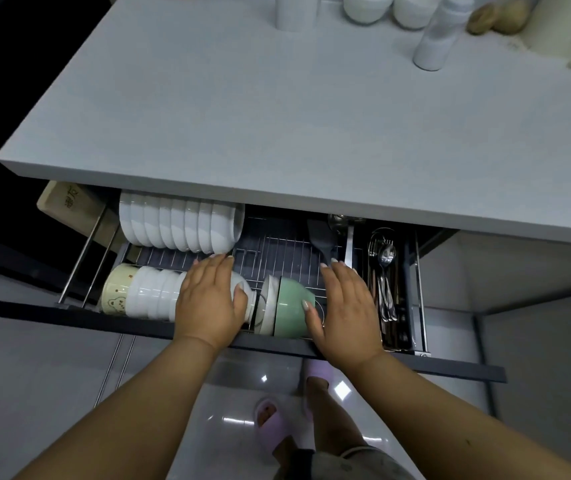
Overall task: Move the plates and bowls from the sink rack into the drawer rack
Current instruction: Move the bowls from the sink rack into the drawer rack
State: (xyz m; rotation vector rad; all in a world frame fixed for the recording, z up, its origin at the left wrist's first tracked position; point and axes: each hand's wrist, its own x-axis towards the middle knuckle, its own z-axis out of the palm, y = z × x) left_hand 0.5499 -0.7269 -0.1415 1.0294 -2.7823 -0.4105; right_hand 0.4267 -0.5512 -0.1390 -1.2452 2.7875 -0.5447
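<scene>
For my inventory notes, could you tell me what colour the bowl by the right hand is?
Pale green, clearest in the head view.

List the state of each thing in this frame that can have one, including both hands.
Pull-out drawer with wire rack: open.
Back row of white bowls: on edge, nested.
Front row of white bowls: on edge, cream bear-print bowl at its left end.
Pale green bowl: on edge in the rack.
Left hand: open, resting on the front row.
Right hand: open, thumb touching the green bowl.
</scene>
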